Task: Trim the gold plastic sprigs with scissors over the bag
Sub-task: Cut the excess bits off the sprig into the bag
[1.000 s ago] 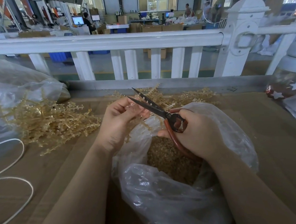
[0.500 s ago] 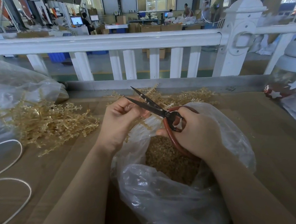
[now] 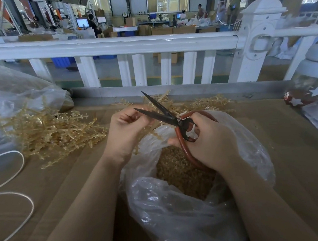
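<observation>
Holding: your right hand [image 3: 210, 141] grips the scissors [image 3: 165, 113], blades parted. Your left hand [image 3: 126, 131] pinches a gold sprig [image 3: 151, 129] just left of the blades, above the open bag [image 3: 179, 213] on the table [image 3: 288, 158].

Bare forearms [image 3: 89, 206]; no sleeves

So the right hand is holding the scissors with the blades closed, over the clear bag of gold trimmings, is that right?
Not quite. The head view shows the blades of the scissors spread open, not closed. The rest holds: the right hand grips the red handles over the clear bag of gold trimmings.
</observation>
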